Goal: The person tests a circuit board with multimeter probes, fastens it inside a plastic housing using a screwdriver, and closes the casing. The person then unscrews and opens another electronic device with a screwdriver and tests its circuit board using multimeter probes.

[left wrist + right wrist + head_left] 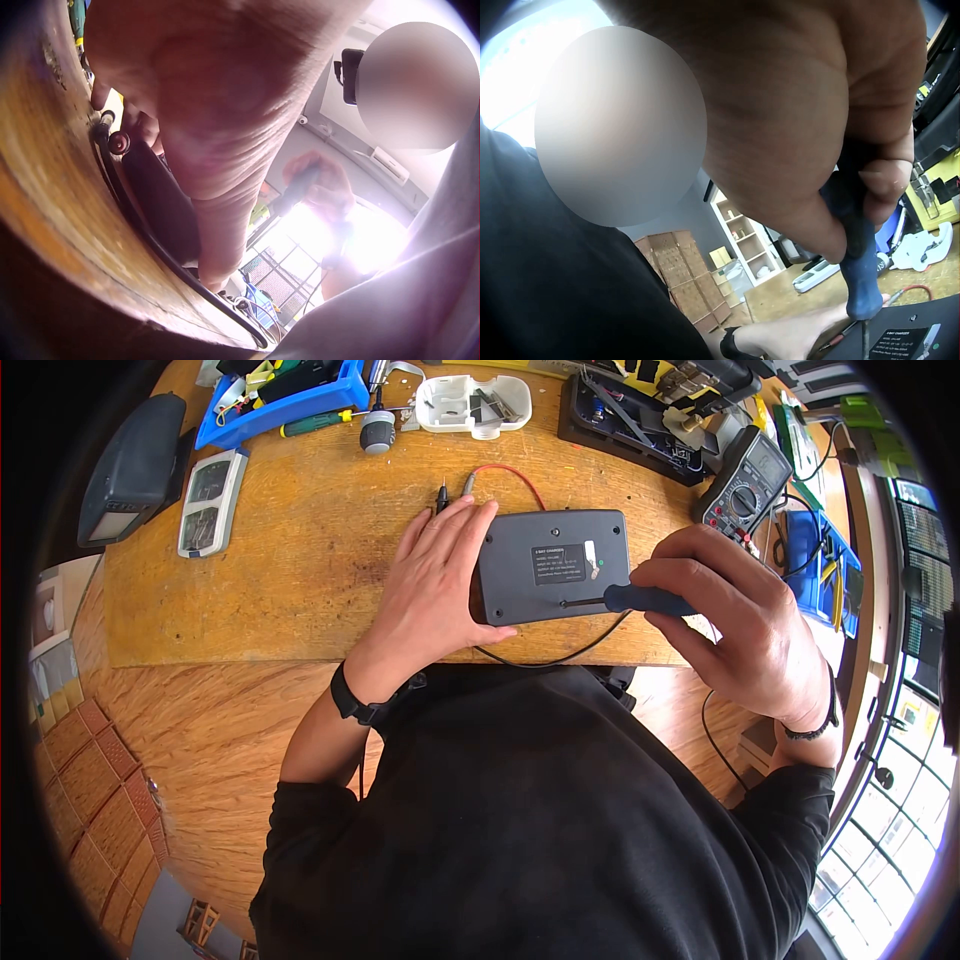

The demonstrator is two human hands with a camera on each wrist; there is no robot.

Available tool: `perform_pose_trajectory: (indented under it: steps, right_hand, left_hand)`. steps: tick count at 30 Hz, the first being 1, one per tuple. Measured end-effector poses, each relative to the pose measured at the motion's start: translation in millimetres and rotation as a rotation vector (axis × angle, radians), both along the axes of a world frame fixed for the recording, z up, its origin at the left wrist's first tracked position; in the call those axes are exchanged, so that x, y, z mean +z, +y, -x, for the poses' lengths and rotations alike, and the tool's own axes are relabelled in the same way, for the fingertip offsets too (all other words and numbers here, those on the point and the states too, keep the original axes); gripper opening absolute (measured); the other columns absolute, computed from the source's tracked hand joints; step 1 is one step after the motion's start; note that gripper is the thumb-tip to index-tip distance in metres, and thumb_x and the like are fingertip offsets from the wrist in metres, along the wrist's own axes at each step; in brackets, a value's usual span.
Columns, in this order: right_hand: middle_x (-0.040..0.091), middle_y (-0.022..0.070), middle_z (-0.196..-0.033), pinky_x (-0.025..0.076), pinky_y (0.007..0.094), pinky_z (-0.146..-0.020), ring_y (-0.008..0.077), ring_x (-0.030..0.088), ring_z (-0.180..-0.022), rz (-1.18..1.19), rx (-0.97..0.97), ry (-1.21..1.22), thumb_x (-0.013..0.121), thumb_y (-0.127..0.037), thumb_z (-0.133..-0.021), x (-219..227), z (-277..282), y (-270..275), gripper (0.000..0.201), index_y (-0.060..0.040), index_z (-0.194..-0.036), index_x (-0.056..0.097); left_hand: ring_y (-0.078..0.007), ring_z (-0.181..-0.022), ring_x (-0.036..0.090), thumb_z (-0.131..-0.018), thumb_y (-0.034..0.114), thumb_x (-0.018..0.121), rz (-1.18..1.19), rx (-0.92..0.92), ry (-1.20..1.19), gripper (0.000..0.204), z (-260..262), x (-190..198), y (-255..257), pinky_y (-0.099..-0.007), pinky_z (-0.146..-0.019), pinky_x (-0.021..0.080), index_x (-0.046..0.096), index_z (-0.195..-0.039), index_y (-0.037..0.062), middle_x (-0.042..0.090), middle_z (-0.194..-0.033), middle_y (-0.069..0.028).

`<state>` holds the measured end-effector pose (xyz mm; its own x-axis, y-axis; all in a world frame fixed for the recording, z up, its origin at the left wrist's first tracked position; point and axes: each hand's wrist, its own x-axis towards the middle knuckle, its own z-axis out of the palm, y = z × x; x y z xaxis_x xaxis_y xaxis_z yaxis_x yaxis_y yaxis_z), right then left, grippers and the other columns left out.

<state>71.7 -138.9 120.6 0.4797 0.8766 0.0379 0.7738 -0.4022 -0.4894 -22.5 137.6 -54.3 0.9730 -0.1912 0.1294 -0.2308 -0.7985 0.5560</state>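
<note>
A black charger [515, 585] lies underside up near the table's front edge, with a printed label and screw holes. My left hand [432, 575] grips its left end, thumb at the near edge and fingers toward the far corner. The left wrist view shows the charger's dark side [161, 199] under that palm. In my right hand [745, 625] is a blue-handled screwdriver [861, 285], pinched between thumb and fingers. Its shaft slants to the near screw hole, where the tip meets the casing. Red and black test probes [443, 498] lie just beyond my left fingers.
Across the back stand a blue tool bin [290, 415], a white parts case [474, 405] and a black tool tray [640, 435]. A multimeter [748, 482] is at the right. A grey-white device [212, 505] lies left. A black cable [560, 658] runs along the front edge.
</note>
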Motion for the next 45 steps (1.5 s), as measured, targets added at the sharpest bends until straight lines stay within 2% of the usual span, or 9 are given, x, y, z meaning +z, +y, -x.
perform_pose_trajectory:
  steps: [10,15,20,25,29,33,35,40,45]
  right_hand:
    - [0.067,0.0153,-0.109,0.062,0.0417,-0.072,0.033,0.075,-0.088,0.022,0.096,-0.101,0.085,-0.002,-0.09,5.0,4.6,6.0,0.038,0.0012,-0.125,0.07]
    - [0.058,0.0073,-0.088,0.056,0.0384,-0.057,0.025,0.065,-0.067,0.332,0.153,-0.229,0.082,-0.037,-0.092,18.0,14.3,9.1,0.046,-0.0006,-0.115,0.065]
    - [0.066,0.0145,-0.119,0.062,0.0379,-0.066,0.0273,0.073,-0.09,0.123,0.297,-0.155,0.084,-0.01,-0.085,21.7,15.6,20.9,0.019,-0.0008,-0.099,0.074]
    - [0.068,0.0153,-0.118,0.065,0.0392,-0.074,0.0304,0.075,-0.095,0.09,0.299,-0.044,0.087,-0.004,-0.082,13.7,7.1,19.0,0.022,0.0004,-0.1,0.074]
    - [0.07,0.0134,-0.107,0.063,0.0373,-0.073,0.0284,0.076,-0.09,-0.114,0.098,-0.13,0.083,0.0,-0.089,8.5,3.1,3.8,0.021,0.0013,-0.109,0.076]
    - [0.075,0.0148,-0.114,0.061,0.0335,-0.075,0.0222,0.075,-0.098,-0.345,-0.428,-0.241,0.076,0.005,-0.098,-25.0,-3.2,-38.8,0.014,0.0047,-0.111,0.078]
    - [0.075,0.0132,-0.121,0.063,0.033,-0.083,0.0211,0.074,-0.106,-0.486,-0.733,-0.037,0.074,0.003,-0.102,-67.0,-3.1,-52.1,0.011,0.0037,-0.112,0.078]
    - [0.073,0.0135,-0.12,0.061,0.0371,-0.089,0.031,0.074,-0.108,-0.484,-0.822,-0.199,0.077,0.001,-0.099,-161.7,-1.4,-67.0,0.015,-0.0014,-0.114,0.078]
    - [0.073,0.0157,-0.123,0.059,0.0437,-0.098,0.0361,0.073,-0.112,-0.371,-0.781,-0.112,0.079,-0.001,-0.096,-159.5,8.0,-69.0,0.022,-0.0015,-0.118,0.076]
  left_hand:
    - [-0.0344,-0.161,0.041,-0.06,0.04,0.107,-0.002,0.004,0.004,0.136,0.2,0.0,-0.7,-0.0549,-0.135,0.03,0.036,-0.171,0.0086,0.048,-0.169,-0.0188]
    - [-0.0344,-0.161,0.041,-0.06,0.04,0.108,-0.004,0.001,-0.007,0.136,0.2,0.3,-1.2,-0.0546,-0.135,0.03,0.036,-0.171,0.0079,0.048,-0.169,-0.0197]
    - [-0.0349,-0.161,0.042,-0.059,0.041,0.107,-0.002,-0.002,-0.01,0.136,0.6,0.9,-0.5,-0.0546,-0.134,0.031,0.037,-0.17,0.007,0.047,-0.168,-0.0208]
    - [-0.0351,-0.161,0.041,-0.06,0.041,0.107,-0.01,-0.004,-0.011,0.135,0.5,2.0,-0.5,-0.0545,-0.135,0.03,0.037,-0.17,0.0069,0.047,-0.169,-0.0205]
    - [-0.034,-0.161,0.041,-0.059,0.041,0.107,-0.047,-0.02,-0.003,0.136,-0.9,8.5,-0.7,-0.0545,-0.135,0.03,0.037,-0.17,0.0065,0.047,-0.169,-0.0199]
    - [-0.0377,-0.157,0.043,-0.06,0.045,0.106,-0.081,-0.078,-0.035,0.128,-6.0,19.9,-5.6,-0.0549,-0.135,0.029,0.045,-0.163,0.0002,0.049,-0.163,-0.0215]
    - [-0.039,-0.156,0.044,-0.059,0.045,0.106,-0.09,-0.107,-0.057,0.127,-12.9,23.4,-12.0,-0.0549,-0.134,0.03,0.047,-0.162,-0.0006,0.049,-0.163,-0.0227]
    - [-0.0403,-0.152,0.048,-0.06,0.039,0.106,-0.148,-0.228,-0.038,0.125,-33.1,31.6,-31.4,-0.0531,-0.132,0.035,0.046,-0.162,-0.0014,0.049,-0.163,-0.0215]
    - [-0.0402,-0.148,0.051,-0.064,0.034,0.105,-0.225,-0.247,0.033,0.121,-36.1,36.3,-43.3,-0.05,-0.129,0.039,0.045,-0.162,-0.0032,0.053,-0.159,-0.0228]
